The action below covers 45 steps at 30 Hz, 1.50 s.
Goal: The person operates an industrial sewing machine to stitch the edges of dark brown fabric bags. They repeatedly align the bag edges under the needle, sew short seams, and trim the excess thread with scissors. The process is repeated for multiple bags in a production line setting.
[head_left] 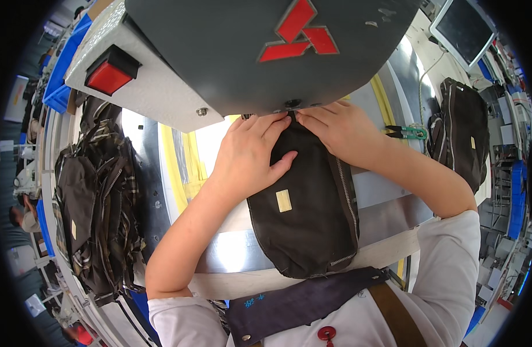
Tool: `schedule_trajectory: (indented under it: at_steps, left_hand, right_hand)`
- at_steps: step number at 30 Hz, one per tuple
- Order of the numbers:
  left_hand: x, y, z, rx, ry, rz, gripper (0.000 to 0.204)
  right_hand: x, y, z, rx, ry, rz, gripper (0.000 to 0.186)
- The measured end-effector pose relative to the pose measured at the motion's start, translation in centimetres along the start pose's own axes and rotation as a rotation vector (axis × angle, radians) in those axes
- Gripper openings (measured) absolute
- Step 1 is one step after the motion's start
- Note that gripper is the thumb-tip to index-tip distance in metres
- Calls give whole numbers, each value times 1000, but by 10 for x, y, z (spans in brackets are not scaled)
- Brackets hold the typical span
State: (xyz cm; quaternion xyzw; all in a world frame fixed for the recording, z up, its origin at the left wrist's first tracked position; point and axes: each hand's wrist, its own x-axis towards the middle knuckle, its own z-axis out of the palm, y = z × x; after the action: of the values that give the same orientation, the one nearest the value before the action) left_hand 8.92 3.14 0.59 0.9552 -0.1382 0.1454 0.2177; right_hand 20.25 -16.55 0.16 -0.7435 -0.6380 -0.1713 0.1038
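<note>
A black fabric bag (303,231) with a metal zipper along its right side and a small cream label lies lengthwise before me. Its narrow far end runs under the dark head of an industrial machine (248,63), which looks like a sewing machine. My left hand (248,150) grips the far left edge, thumb resting on top of the cloth. On the other side, my right hand (341,130) holds the same end, its fingertips close to my left ones. The machine head partly hides the fingertips and the spot they work on.
Several dark bags with zippers and plaid lining lie in a pile (98,214) on the left. Another black bag (462,133) sits at the right, near green-handled thread snips (407,132). A control screen (465,32) stands far right. Yellow tape (176,173) marks the work surface.
</note>
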Motion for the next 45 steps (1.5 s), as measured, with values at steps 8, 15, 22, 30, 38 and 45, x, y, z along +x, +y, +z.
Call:
schedule_trajectory:
  at_steps: [8, 15, 22, 30, 38, 45]
  left_hand:
    - [3, -2, 0, 24, 11, -8, 45]
    - [6, -10, 3, 85, 35, -13, 43]
    - [4, -9, 3, 57, 45, -12, 43]
    - [4, -8, 2, 63, 52, 0, 44]
    - [-2, 3, 9, -18, 118, 64, 42]
    - [-3, 3, 10, -24, 112, 49, 42]
  right_hand:
    - [3, 6, 5, 16, 42, 14, 24]
    - [10, 14, 5, 4, 17, 9, 24]
    - [8, 8, 3, 25, 60, 20, 25]
    - [7, 7, 3, 50, 45, 50, 26]
    - [-7, 0, 3, 51, 33, 28, 30]
    - [-7, -3, -2, 17, -21, 17, 31]
